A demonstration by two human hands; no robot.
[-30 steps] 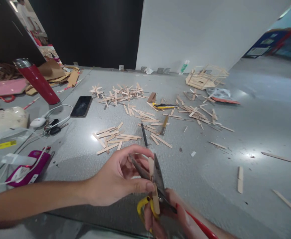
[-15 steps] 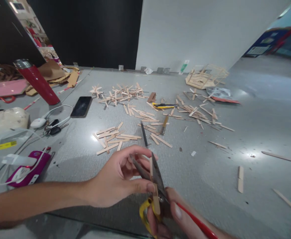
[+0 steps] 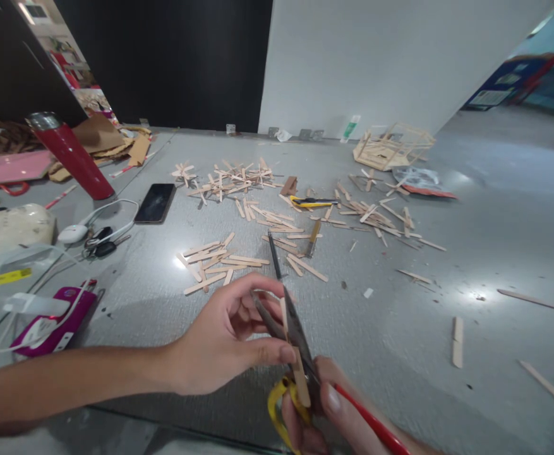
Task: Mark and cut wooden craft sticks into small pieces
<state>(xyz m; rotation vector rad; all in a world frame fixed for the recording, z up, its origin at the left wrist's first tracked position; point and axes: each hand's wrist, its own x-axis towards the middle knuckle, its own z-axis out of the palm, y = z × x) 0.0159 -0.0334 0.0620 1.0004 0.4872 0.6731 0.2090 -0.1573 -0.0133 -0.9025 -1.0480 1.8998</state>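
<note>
My left hand [image 3: 232, 341] pinches a flat wooden craft stick [image 3: 301, 378] between thumb and fingers. The stick points up and down, between the blades of a pair of scissors [image 3: 299, 332]. My right hand [image 3: 336, 404] grips these scissors by their handles, one yellow and one red. The blades stand partly apart around the stick, their tips close to my left fingers. Part of the stick is hidden behind my left thumb. Just beyond my hands lies a dark pen-like tool [image 3: 275, 254] among loose craft sticks [image 3: 210, 258].
A yellow utility knife [image 3: 313, 202] and further stick piles [image 3: 376, 215] lie farther back. A stick-built frame [image 3: 393, 148] stands at the back right. On the left are a phone [image 3: 155, 203], a red bottle [image 3: 75, 158], keys [image 3: 103, 243] and a purple power bank [image 3: 59, 319].
The scissor blades have come closer together around the stick. The stick's lower end has tilted slightly to the right. My left hand has hardly moved.
</note>
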